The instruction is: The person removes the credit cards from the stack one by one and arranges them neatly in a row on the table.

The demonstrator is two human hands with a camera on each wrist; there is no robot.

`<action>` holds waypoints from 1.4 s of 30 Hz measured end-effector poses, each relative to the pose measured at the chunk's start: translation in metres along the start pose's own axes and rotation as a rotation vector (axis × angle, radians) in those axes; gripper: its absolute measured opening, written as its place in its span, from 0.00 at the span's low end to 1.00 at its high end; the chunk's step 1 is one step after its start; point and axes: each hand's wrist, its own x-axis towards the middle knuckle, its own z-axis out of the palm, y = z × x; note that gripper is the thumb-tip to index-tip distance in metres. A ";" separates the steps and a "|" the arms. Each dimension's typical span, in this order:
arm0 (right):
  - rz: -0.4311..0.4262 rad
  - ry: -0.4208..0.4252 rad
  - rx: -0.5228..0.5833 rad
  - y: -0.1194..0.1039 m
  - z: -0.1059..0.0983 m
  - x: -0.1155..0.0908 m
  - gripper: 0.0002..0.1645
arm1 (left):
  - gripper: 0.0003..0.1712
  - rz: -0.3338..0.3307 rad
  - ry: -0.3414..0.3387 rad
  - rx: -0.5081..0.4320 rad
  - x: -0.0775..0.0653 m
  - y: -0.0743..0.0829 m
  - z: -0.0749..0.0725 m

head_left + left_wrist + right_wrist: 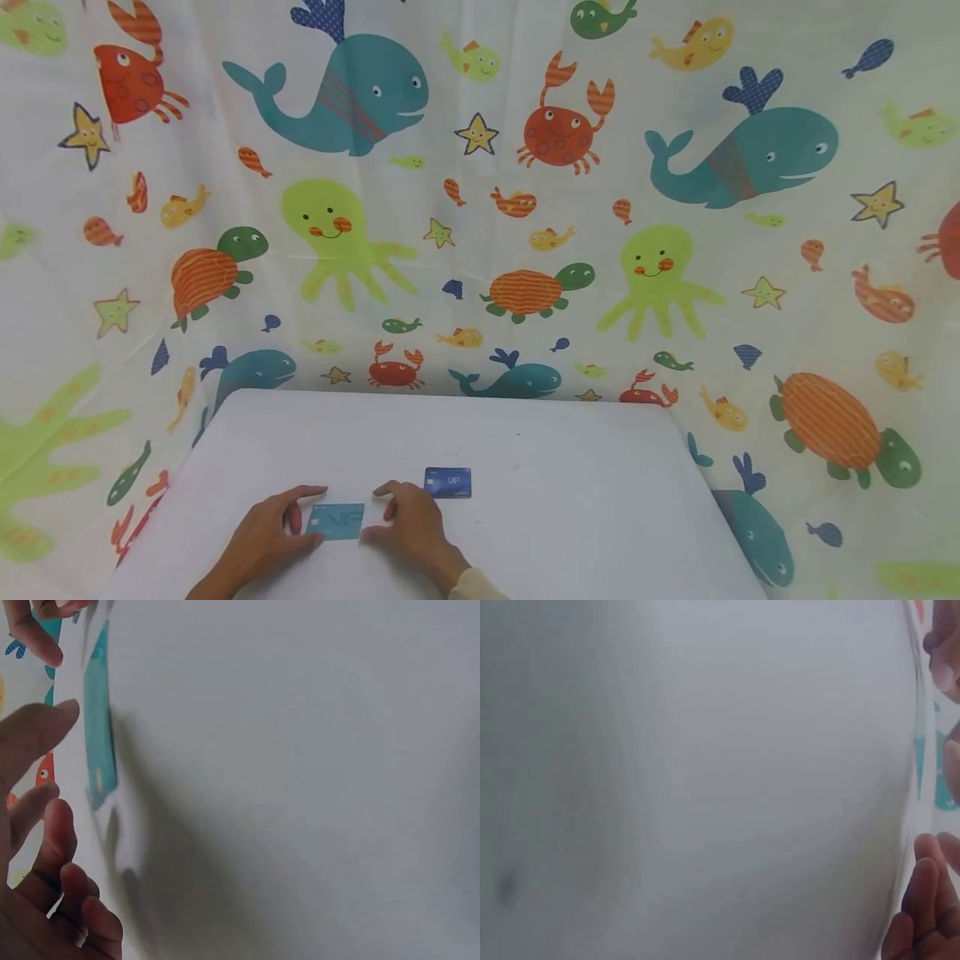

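Note:
A teal card (335,522) printed with large letters lies on the white table between my two hands. My left hand (270,529) is at its left side, thumb near the lower corner and forefinger reaching past the upper one. In the left wrist view the card (101,720) shows at a steep angle, with a gap between it and the left thumb (45,735). Beside the card's right end is my right hand (412,525), thumb at the lower corner, bent forefinger above. The right wrist view catches only that hand's fingers (926,900) at its edge.
A dark blue card (447,482) marked VIP lies just beyond my right hand. The white tabletop (585,508) stretches away to the right. Behind its far edge hangs a curtain (465,208) printed with sea animals.

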 end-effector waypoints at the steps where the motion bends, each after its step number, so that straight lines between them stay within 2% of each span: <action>1: 0.006 0.001 0.009 0.000 -0.002 0.000 0.29 | 0.44 0.010 0.009 -0.003 0.000 0.002 -0.001; 7: 0.000 0.039 0.023 0.001 -0.014 -0.002 0.29 | 0.39 0.071 0.048 -0.001 0.005 0.016 -0.003; 12: 0.030 0.071 0.067 0.009 -0.024 -0.005 0.29 | 0.35 0.122 0.065 -0.009 0.010 0.029 0.000; 20: 0.017 0.114 0.108 0.022 -0.042 -0.006 0.28 | 0.31 0.144 0.060 -0.044 0.019 0.045 0.006; 23: -0.001 0.139 0.096 0.026 -0.048 -0.007 0.28 | 0.30 0.148 0.061 -0.040 0.023 0.049 0.009; 33: 0.037 0.192 0.068 0.045 -0.069 -0.005 0.28 | 0.26 0.184 0.099 -0.041 0.033 0.071 0.021; 39: 0.022 0.211 0.025 0.058 -0.080 -0.004 0.28 | 0.26 0.212 0.113 -0.055 0.042 0.081 0.033; 42: 0.048 0.205 0.014 0.063 -0.085 -0.005 0.28 | 0.26 0.230 0.124 -0.057 0.046 0.087 0.041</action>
